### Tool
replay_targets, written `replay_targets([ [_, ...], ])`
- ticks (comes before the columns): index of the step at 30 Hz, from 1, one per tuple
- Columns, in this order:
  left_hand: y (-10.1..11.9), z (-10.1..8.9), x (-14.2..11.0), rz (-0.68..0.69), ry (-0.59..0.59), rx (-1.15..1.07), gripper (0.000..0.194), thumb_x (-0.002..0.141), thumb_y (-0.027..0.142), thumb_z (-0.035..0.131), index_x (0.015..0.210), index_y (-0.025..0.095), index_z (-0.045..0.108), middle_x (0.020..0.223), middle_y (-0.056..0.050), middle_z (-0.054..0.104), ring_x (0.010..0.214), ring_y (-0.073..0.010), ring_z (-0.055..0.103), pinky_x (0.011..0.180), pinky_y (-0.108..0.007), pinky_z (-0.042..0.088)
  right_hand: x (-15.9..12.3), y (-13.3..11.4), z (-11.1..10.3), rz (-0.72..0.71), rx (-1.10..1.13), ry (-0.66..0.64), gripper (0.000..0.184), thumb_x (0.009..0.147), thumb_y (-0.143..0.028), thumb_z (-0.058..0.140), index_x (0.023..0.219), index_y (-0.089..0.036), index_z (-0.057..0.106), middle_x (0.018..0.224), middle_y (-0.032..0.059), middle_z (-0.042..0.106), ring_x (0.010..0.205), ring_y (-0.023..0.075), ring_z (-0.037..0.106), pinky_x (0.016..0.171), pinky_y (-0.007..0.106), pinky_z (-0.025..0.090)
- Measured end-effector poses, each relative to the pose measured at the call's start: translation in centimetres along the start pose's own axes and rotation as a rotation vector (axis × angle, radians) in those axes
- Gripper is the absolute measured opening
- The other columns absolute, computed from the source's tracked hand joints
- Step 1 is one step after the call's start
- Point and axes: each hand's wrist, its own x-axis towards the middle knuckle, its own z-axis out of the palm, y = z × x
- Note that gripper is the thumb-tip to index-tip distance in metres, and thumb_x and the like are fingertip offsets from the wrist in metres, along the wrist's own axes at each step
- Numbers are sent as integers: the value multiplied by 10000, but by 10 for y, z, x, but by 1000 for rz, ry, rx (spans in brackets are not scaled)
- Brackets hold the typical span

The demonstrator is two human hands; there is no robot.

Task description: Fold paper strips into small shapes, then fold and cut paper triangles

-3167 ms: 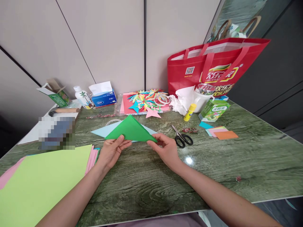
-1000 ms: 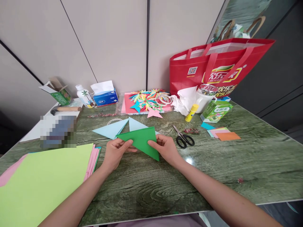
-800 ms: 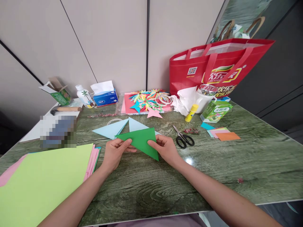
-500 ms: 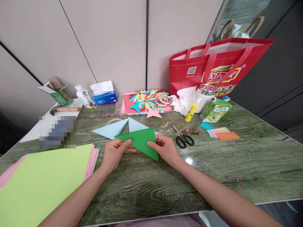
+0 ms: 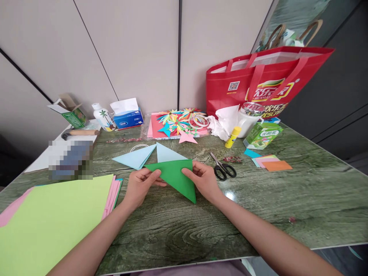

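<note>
A green folded paper triangle (image 5: 176,174) is held up between both hands above the middle of the table. My left hand (image 5: 142,184) pinches its left corner, thumb in front and fingers behind. On the right, my right hand (image 5: 204,179) grips the upper right part the same way, and one point of the triangle hangs down beside it. Just behind lie two light blue folded paper triangles (image 5: 133,157), the right one partly hidden by the green paper. Black-handled scissors (image 5: 222,168) rest close to my right hand.
Large coloured sheets (image 5: 57,218) are stacked at the left front. Small paper slips (image 5: 277,165) lie at the right. Along the back stand a tissue pack (image 5: 128,118), folded paper stars (image 5: 178,124), a glue stick (image 5: 233,137), a white mug (image 5: 245,123) and a red bag (image 5: 221,96).
The green triangle has shifted slightly right and turned, so its top edge is more level and its lower point hangs lower. Both hands keep their hold.
</note>
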Motion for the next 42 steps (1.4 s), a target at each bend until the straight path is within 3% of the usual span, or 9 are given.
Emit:
replay_targets([
  [3,2,-3,0,37,1,-28,252,686,398,656,578,173,626,590,-10,694,547,-213,665,558,-340,552,0,0,-1,2,-4,7,229,692,-392,658,736,-171,620,695,18,635,622,149,549,567,259,437],
  [13,6,-3,0,79,43,-30,227,671,335,682,532,175,600,527,16,658,476,-182,639,522,-290,519,1,1,-2,2,15,3,169,708,-340,647,733,-174,622,681,2,619,610,132,535,564,244,414],
  [19,7,-5,0,113,63,-92,184,701,343,656,764,174,693,610,1,684,573,-194,650,552,-319,544,2,1,-2,-1,7,28,190,690,-353,659,720,-170,615,664,3,616,598,131,529,551,240,419],
  [29,8,-4,1,113,99,-104,149,668,319,687,661,170,687,568,8,672,521,-176,638,554,-324,560,2,2,-4,-6,-31,12,221,704,-389,640,735,-172,618,690,17,623,618,144,539,557,250,427],
  [42,8,-5,1,110,127,-95,185,654,348,692,712,172,703,618,-1,698,549,-191,655,551,-338,570,1,-1,-3,-16,-27,19,217,703,-384,644,718,-170,613,666,10,606,593,133,522,539,240,415],
])
